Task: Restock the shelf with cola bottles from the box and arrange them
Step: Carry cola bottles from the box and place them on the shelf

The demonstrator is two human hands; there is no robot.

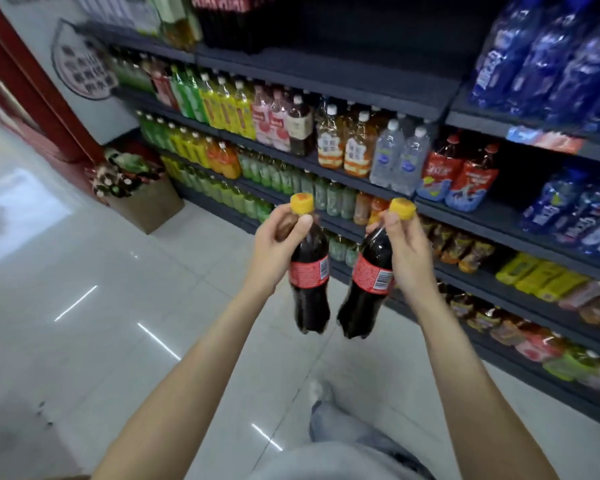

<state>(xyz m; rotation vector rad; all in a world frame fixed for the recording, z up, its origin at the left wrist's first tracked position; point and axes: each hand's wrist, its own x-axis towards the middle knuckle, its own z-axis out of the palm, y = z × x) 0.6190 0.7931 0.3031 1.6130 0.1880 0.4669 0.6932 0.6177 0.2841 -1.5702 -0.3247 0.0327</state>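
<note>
Dark shelves [326, 81] crowded with drinks are seen above a pale tiled floor [101, 306]. One cola bottle [309, 271] is gripped at the neck by the left hand [278, 240]; a second cola bottle [368, 282] is gripped likewise by the right hand [406, 251], both hanging before the shelves.

Two cola bottles [309, 271] with yellow caps [302, 203], two hands [274, 247], one cardboard box [146, 202].
</note>
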